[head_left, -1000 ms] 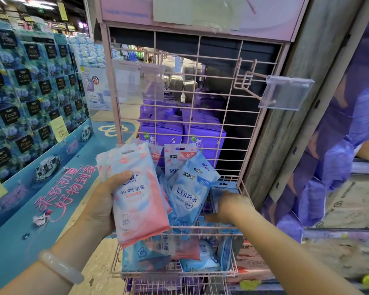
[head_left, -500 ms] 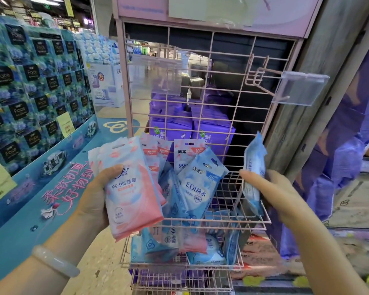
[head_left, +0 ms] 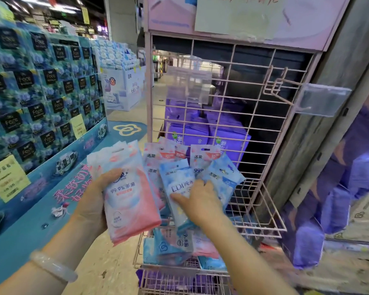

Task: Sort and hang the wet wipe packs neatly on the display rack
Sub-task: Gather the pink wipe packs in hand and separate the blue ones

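Observation:
My left hand (head_left: 94, 201) grips a fanned stack of wet wipe packs; the front one is a pink and white pack (head_left: 130, 194) marked 99.9%, with more pink packs (head_left: 156, 158) and blue packs (head_left: 224, 175) spread behind it. My right hand (head_left: 200, 201) pinches a blue EDI pack (head_left: 177, 188) and lays it against the fan. The pink wire display rack (head_left: 228, 116) stands just behind. Its right hook (head_left: 279, 86) with a clear label holder (head_left: 324, 101) carries nothing. More packs (head_left: 173, 245) lie in the rack's wire basket (head_left: 271, 218) below my hands.
A tall stack of blue tissue boxes (head_left: 41, 99) on a blue printed stand fills the left. Purple packages (head_left: 207, 133) sit behind the rack's grid. A grey wooden post (head_left: 320, 111) and purple wrapped bundles (head_left: 339, 188) stand to the right. A second label holder (head_left: 189, 86) hangs at the rack's upper left.
My right hand lifted a blue pack out of the basket, swung out to the right, then brought it left onto the fan in my left hand. The view has moved closer.

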Motion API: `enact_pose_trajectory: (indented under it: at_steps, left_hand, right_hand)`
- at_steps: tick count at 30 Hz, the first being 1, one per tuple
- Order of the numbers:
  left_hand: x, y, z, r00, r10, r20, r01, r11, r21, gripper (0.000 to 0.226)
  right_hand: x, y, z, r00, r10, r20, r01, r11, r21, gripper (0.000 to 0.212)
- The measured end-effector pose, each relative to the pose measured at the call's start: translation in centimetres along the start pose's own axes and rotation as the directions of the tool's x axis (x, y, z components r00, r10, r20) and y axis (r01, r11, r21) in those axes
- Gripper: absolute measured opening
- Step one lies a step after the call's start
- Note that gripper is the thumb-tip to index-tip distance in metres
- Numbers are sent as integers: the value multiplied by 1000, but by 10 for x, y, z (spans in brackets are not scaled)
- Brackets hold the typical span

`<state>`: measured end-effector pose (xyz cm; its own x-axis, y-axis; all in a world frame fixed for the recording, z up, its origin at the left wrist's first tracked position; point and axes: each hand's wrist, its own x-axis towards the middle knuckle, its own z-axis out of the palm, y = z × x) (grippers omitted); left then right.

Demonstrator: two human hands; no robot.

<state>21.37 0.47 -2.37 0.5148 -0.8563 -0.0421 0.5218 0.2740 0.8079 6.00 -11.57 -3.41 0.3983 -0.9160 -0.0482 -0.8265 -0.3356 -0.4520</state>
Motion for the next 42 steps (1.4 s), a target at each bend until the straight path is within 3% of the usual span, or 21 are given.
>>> enact_pose_trajectory:
  at_steps: [4, 6, 11, 13, 17, 19, 21, 23, 25, 26, 28, 32, 36, 38, 42]
  left_hand:
    - [1, 0, -5, 1000, -14, -4, 14, 1000, -22, 34]
    - [1, -3, -4, 1000, -19, -14, 19, 999, -30, 37]
    - [3, -8, -2, 998, -63, -1, 63, 998, -21, 36]
    - [5, -8, -1, 998, -66, -2, 66, 998, -20, 39]
    - [7, -8, -1, 997, -80, 23, 81, 996, -47, 40]
    - [8, -8, -1, 996, -76, 40, 78, 995, -54, 35]
    - [9, -8, 1, 995, -80, 58, 83, 995, -56, 24]
    - [11, -10, 3, 993, -92, 77, 96, 994, -51, 18]
    - [15, -12, 4, 993, -93, 77, 97, 994, -48, 17]
    - [16, -13, 5, 993, -91, 71, 95, 994, -50, 17]
    - [19, -16, 8, 994, -92, 64, 95, 994, -47, 19]
    - [22, -22, 7, 995, -88, 43, 90, 995, -49, 22]
    - [20, -22, 5, 994, -97, 58, 101, 993, -59, 20]
    - [20, -23, 6, 993, -86, 77, 91, 994, -63, 20]
    - [20, -23, 8, 993, -83, 88, 87, 995, -42, 28]
  right_hand:
    - [10, 7, -18, 969, 51, 243, -78, 992, 102, 67]
    - [10, 4, -20, 955, 67, 290, -118, 980, 161, 62]
    - [12, 5, -19, 967, 75, 243, -141, 953, 267, 75]
    - [10, 8, -21, 979, 71, 193, -130, 940, 317, 71]
    - [-1, 22, -31, 999, 9, -45, 9, 929, 370, 76]
    - [-9, 40, -33, 981, 16, -191, 96, 820, 564, 75]
    - [-16, 60, -32, 959, 120, -258, 130, 621, 773, 54]
    - [-16, 77, -29, 952, 241, -190, 71, 430, 900, 37]
    - [-6, 88, -28, 955, 291, -48, -34, 271, 962, 39]
    - [0, 88, -28, 964, 265, -24, -43, 244, 969, 41]
    - [11, 82, -27, 980, 197, -16, -31, 236, 971, 49]
    - [28, 77, -21, 967, 240, 83, -127, 175, 976, 80]
    - [33, 82, -22, 969, 201, 145, -175, 137, 975, 87]
    - [30, 78, -21, 988, 146, 60, -84, 163, 983, 85]
    - [20, 51, -13, 965, -128, -228, 261, 402, 878, 104]
